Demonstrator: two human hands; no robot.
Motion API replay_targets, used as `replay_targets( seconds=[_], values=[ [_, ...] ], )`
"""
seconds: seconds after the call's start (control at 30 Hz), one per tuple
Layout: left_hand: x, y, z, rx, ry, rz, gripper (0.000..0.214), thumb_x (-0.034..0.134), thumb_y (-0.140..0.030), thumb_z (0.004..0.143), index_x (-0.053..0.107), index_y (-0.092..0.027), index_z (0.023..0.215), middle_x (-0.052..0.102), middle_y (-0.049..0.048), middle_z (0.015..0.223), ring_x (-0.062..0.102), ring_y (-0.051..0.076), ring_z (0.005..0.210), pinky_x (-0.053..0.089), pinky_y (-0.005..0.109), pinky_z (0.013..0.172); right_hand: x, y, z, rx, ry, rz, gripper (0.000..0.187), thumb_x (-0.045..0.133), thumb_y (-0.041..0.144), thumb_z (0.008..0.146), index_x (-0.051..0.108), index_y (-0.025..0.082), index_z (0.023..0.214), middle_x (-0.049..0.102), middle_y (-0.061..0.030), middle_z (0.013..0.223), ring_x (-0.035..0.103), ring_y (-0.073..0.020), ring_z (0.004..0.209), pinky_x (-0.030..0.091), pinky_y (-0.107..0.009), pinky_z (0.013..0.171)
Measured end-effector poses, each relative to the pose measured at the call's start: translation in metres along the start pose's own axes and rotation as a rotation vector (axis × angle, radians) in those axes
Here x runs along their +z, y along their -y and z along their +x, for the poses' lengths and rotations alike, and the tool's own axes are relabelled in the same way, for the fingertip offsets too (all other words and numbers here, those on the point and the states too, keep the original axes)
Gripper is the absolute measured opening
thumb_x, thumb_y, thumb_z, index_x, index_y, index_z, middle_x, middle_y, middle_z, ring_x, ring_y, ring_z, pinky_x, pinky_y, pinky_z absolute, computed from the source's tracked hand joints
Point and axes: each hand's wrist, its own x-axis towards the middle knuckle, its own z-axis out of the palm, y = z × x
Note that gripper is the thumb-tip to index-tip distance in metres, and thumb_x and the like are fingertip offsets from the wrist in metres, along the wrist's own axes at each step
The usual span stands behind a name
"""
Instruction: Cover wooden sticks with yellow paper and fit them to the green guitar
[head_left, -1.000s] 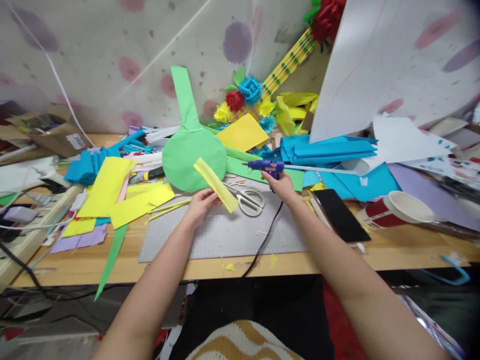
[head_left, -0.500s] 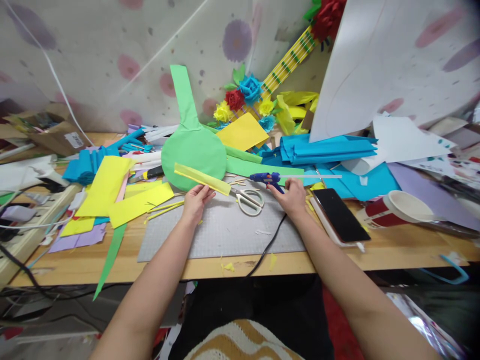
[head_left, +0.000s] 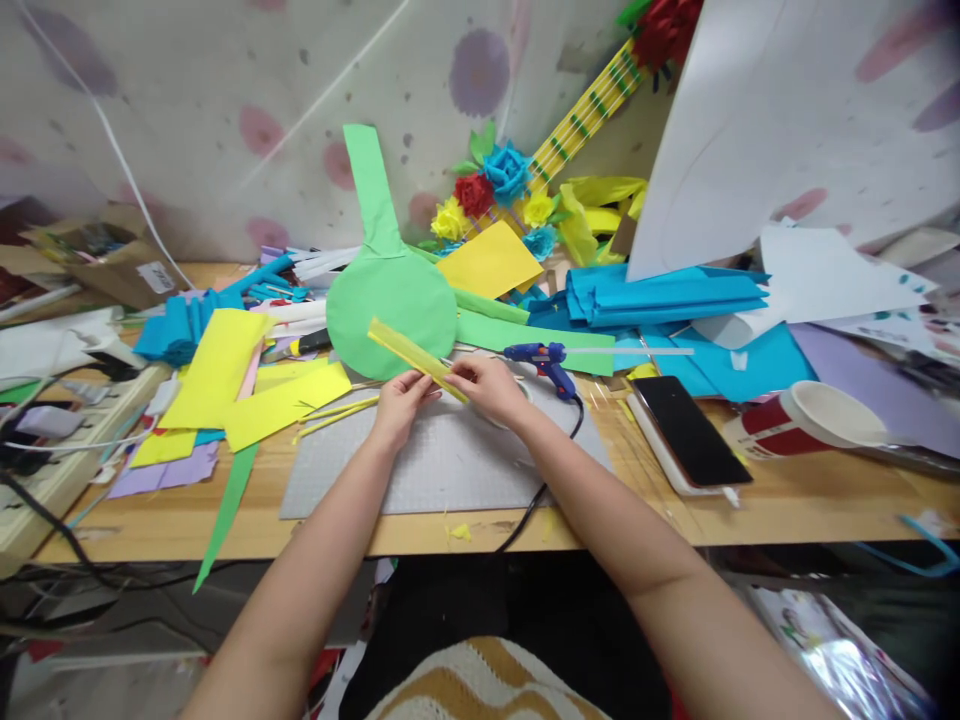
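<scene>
Between my two hands is a narrow yellow paper strip (head_left: 397, 347), slanting down to the right over the cutting mat. My left hand (head_left: 405, 405) pinches its lower edge near the middle. My right hand (head_left: 487, 388) has its fingers closed on the strip's right end. Just behind the strip lies a round green paper shape (head_left: 390, 305) with a long neck. A blue glue gun (head_left: 546, 364) with a clear glue stick in its back rests to the right of my right hand. The scissors are mostly hidden under that hand.
A grey cutting mat (head_left: 450, 470) covers the front of the table. Yellow paper sheets (head_left: 285, 405) lie left. A phone (head_left: 690, 430) and a paper cup (head_left: 806, 420) stand right. Behind are blue crepe paper (head_left: 667, 297) and a flower-decorated paper guitar (head_left: 585, 115). The glue gun's cord (head_left: 525, 520) crosses the table edge.
My right hand has let go of the glue gun, which now lies on the table, and has moved left onto the yellow paper strip. My left hand keeps its hold.
</scene>
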Motion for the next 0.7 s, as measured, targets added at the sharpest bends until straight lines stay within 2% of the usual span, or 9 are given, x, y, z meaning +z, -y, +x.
replay_targets(
  seconds=[0.2, 0.5, 0.7],
  values=[
    [0.002, 0.001, 0.001, 0.024, -0.028, 0.034, 0.032, 0.069, -0.035, 0.060, 0.063, -0.013, 0.082, 0.067, 0.0056, 0.086, 0.063, 0.015, 0.075, 0.050, 0.026, 0.067, 0.008, -0.004, -0.001, 0.037, -0.044, 0.129, 0.020, 0.054, 0.033, 0.074, 0.061, 0.016, 0.068, 0.057, 0.0004, 0.062, 0.047, -0.0091, 0.056, 0.031, -0.021, 0.053],
    [0.007, 0.001, 0.000, 0.050, -0.085, 0.095, 0.031, 0.068, -0.036, 0.060, 0.062, -0.013, 0.079, 0.067, 0.0043, 0.079, 0.063, 0.017, 0.073, 0.051, 0.028, 0.063, 0.012, -0.010, -0.002, 0.096, -0.002, 0.306, 0.021, 0.055, 0.035, 0.071, 0.061, 0.015, 0.068, 0.055, 0.0014, 0.060, 0.044, -0.0083, 0.054, 0.033, -0.020, 0.052],
    [0.007, 0.003, 0.000, 0.065, -0.120, 0.093, 0.030, 0.069, -0.036, 0.058, 0.061, -0.013, 0.076, 0.066, 0.0032, 0.075, 0.062, 0.014, 0.068, 0.050, 0.025, 0.058, 0.013, -0.010, -0.001, 0.109, 0.020, 0.362, 0.021, 0.056, 0.036, 0.070, 0.060, 0.015, 0.067, 0.052, 0.0027, 0.057, 0.041, -0.0074, 0.052, 0.031, -0.019, 0.051]
  ],
)
